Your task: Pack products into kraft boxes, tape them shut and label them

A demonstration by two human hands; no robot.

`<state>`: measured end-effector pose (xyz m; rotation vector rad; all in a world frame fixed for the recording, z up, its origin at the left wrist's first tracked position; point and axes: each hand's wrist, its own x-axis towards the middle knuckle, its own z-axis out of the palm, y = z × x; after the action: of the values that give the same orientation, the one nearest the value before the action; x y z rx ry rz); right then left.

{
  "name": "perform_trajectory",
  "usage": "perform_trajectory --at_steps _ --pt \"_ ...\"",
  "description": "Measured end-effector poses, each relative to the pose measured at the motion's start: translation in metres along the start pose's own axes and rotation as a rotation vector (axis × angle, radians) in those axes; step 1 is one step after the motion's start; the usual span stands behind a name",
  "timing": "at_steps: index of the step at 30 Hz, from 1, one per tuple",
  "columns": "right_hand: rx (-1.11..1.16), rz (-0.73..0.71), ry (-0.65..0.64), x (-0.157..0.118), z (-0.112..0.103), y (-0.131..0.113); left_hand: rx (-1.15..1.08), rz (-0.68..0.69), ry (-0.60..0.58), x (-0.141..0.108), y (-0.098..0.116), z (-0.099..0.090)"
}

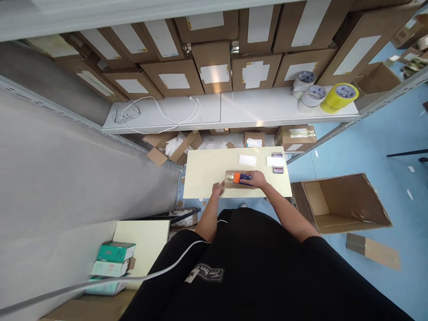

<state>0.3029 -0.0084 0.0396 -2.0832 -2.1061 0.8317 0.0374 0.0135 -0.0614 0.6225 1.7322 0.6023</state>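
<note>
A small brown cardboard box lies flat near the front edge of the pale yellow table. My right hand is closed around an orange and blue tape dispenser, which rests on top of the box. Shiny tape covers the box's left end. At that end, my left hand grips the near corner with bent fingers. Behind the box lies a white paper slip. Another white slip lies to the right, between two dark printed patches.
A shelf behind the table carries labelled cartons, tape rolls and a white cable. An open carton stands on the floor at right. Green boxes are stacked at lower left. A white cord crosses by my left side.
</note>
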Motion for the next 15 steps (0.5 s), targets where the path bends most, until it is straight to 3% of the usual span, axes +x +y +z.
perform_trajectory --at_steps 4,9,15 --pt "-0.013 0.016 -0.008 0.001 -0.001 -0.001 0.124 0.138 0.093 -0.005 0.013 0.010" --pt "-0.018 0.021 -0.018 -0.001 -0.004 -0.008 0.347 0.441 -0.072 -0.014 0.023 0.025" --pt "-0.038 0.059 -0.046 -0.001 -0.006 -0.017 0.445 0.455 -0.083 -0.020 0.018 0.024"
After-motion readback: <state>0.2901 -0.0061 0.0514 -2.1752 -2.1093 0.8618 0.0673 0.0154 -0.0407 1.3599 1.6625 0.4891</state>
